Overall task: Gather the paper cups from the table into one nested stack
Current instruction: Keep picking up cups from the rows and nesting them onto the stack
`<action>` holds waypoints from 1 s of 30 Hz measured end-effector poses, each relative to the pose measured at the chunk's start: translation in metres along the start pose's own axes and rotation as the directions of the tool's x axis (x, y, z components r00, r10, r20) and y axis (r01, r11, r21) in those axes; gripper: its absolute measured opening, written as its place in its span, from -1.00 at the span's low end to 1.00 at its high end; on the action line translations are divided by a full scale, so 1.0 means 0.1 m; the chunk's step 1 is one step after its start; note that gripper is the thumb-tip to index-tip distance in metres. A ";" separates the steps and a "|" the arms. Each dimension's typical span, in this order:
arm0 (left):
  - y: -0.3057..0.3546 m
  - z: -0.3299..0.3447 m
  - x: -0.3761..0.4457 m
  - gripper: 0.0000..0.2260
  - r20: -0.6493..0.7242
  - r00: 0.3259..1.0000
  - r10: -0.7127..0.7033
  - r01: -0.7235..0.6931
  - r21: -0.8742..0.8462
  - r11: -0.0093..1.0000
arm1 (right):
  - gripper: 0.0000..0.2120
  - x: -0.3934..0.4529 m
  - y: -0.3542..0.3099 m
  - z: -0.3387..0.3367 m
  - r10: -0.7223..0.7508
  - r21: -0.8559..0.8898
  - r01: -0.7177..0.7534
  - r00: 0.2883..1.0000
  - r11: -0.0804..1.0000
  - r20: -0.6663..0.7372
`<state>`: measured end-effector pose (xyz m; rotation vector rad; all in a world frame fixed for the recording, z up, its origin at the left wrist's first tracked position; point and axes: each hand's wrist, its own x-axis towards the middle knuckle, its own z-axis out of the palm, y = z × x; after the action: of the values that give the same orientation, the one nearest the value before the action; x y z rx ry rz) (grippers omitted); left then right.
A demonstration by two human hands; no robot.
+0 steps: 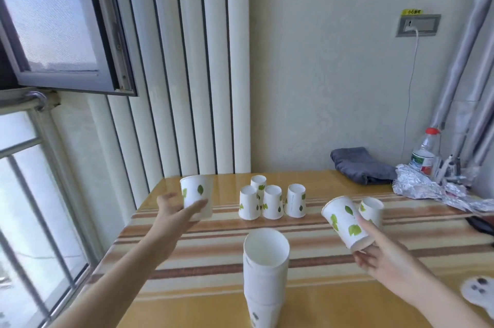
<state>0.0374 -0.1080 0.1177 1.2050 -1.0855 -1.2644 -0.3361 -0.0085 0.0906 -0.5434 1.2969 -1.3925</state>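
Note:
White paper cups with green leaf prints stand on the striped table (203,255). A tall nested stack (266,277) rises open end up at the near middle. My left hand (173,207) grips one upright cup (196,194) at the far left. My right hand (379,258) holds another cup (344,223) by its base, tilted, above the table at the right. Several upside-down cups (271,200) cluster at the far middle. One more upside-down cup (371,208) stands just behind the cup in my right hand.
A folded grey cloth (361,164), crumpled foil (427,188) and a plastic bottle (426,151) sit at the far right by the wall. A white object with dark spots (478,290) lies at the right edge. A window lies left.

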 end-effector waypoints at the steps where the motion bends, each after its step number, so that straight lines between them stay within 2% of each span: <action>1: 0.08 0.06 -0.19 -0.27 0.054 0.998 0.031 -0.027 -0.063 0.998 | -0.56 -0.12 0.07 -0.01 0.024 0.024 -0.025 0.999 0.999 0.035; 3: 0.26 0.19 -0.51 -0.26 0.181 0.977 0.111 -0.096 -0.092 0.991 | -0.47 -0.32 0.18 -0.05 0.065 0.045 -0.068 0.995 0.997 0.078; 5: 0.39 0.31 -0.75 -0.26 0.282 0.942 0.183 -0.182 -0.030 0.983 | -0.35 -0.47 0.23 -0.08 0.064 0.041 -0.068 0.994 0.997 0.090; 9: 0.45 0.55 -0.99 -0.27 0.431 0.871 0.237 -0.307 0.101 0.946 | -0.34 -0.72 0.17 0.00 -0.086 -0.084 0.091 0.994 0.992 0.065; 12: 0.34 0.62 -1.03 -0.27 0.474 0.852 0.224 -0.352 0.200 0.914 | -0.27 -0.88 0.02 0.13 -0.206 -0.151 0.217 0.975 0.964 0.084; 14: 0.25 0.61 -1.04 -0.29 0.498 0.838 0.222 -0.377 0.236 0.896 | -0.29 -0.97 -0.09 0.23 -0.282 -0.185 0.297 0.954 0.937 0.104; 19: 0.14 0.51 -1.06 -0.24 0.498 0.850 0.173 -0.350 0.288 0.891 | -0.46 -1.08 -0.23 0.60 -0.451 -0.249 0.487 0.872 0.837 0.191; 23: 0.22 0.37 -1.10 -0.48 0.407 0.896 0.177 -0.297 0.252 0.921 | -0.35 -1.03 -0.17 0.96 -0.488 -0.343 0.571 0.819 0.746 0.301; 27: 0.13 0.21 -1.07 -0.53 0.355 0.926 0.128 -0.232 0.266 0.936 | -0.32 -0.95 0.02 1.18 -0.500 -0.466 0.634 0.773 0.616 0.390; 30: 0.02 0.11 -1.01 -0.52 0.332 0.938 0.095 -0.197 0.289 0.937 | -0.27 -0.93 0.16 1.18 -0.476 -0.549 0.620 0.784 0.561 0.399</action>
<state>0.0234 -0.0082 0.1266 1.1525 -1.6368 -1.2193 -0.1998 0.0318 0.1417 -1.6800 1.4995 -1.2703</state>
